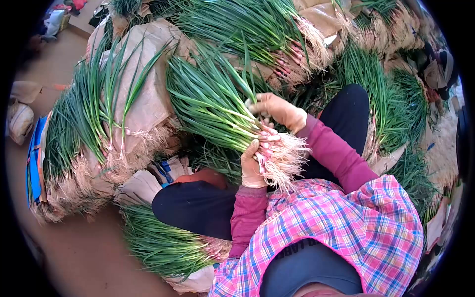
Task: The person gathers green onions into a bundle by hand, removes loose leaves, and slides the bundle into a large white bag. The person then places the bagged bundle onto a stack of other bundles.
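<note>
A thick bunch of spring onions [213, 106], with long green leaves, pinkish bulbs and pale stringy roots, lies across my lap area with its roots toward the right. My gloved left hand [251, 166] is closed around the lower stems just above the bulbs, its thumb on top. Over the upper side of the same bunch, my gloved right hand [277, 110] has its fingers curled against green leaves near the stems. Part of its fingertips is hidden among the leaves.
More spring onions [89, 119] lie on brown paper [151, 94] at the left. Another pile [237, 29] is at the top, one [168, 240] is by my left knee, and others [376, 94] spread to the right. My bent legs [198, 205] flank the bunch.
</note>
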`<move>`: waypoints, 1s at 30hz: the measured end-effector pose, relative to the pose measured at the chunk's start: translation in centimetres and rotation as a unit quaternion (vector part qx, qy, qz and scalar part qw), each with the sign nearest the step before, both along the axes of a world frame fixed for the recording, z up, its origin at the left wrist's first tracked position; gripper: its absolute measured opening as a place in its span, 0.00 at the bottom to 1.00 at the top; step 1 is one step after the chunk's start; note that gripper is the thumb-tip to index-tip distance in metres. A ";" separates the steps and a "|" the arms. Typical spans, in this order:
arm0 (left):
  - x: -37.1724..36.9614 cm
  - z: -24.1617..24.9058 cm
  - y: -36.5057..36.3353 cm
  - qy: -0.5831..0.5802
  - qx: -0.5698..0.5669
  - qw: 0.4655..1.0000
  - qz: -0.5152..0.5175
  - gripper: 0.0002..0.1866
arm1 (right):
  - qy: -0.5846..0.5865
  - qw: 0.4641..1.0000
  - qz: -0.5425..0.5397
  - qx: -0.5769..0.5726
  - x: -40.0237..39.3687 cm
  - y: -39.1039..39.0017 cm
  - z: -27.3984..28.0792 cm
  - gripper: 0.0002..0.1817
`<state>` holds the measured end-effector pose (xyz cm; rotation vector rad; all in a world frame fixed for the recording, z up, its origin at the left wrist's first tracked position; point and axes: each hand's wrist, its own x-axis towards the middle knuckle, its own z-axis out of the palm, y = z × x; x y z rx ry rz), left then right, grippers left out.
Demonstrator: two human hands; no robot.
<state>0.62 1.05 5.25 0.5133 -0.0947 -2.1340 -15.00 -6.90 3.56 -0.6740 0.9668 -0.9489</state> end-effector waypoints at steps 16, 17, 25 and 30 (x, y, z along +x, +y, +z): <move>1.1 -2.8 -0.6 0.043 -0.052 0.996 -0.051 0.20 | -0.163 0.966 -0.200 0.026 2.1 2.2 -3.4 0.05; 0.8 -2.1 -0.5 0.044 -0.051 0.996 -0.053 0.20 | -0.162 0.966 -0.201 0.026 2.0 2.3 -3.6 0.05; 1.1 -2.4 -0.2 0.023 -0.052 0.998 -0.032 0.27 | 0.053 0.992 -0.112 0.009 -2.9 1.0 -8.3 0.10; 1.0 -3.6 -0.4 0.077 -0.049 0.994 -0.055 0.29 | 0.646 0.723 -0.136 -0.201 -5.3 0.3 -5.4 0.15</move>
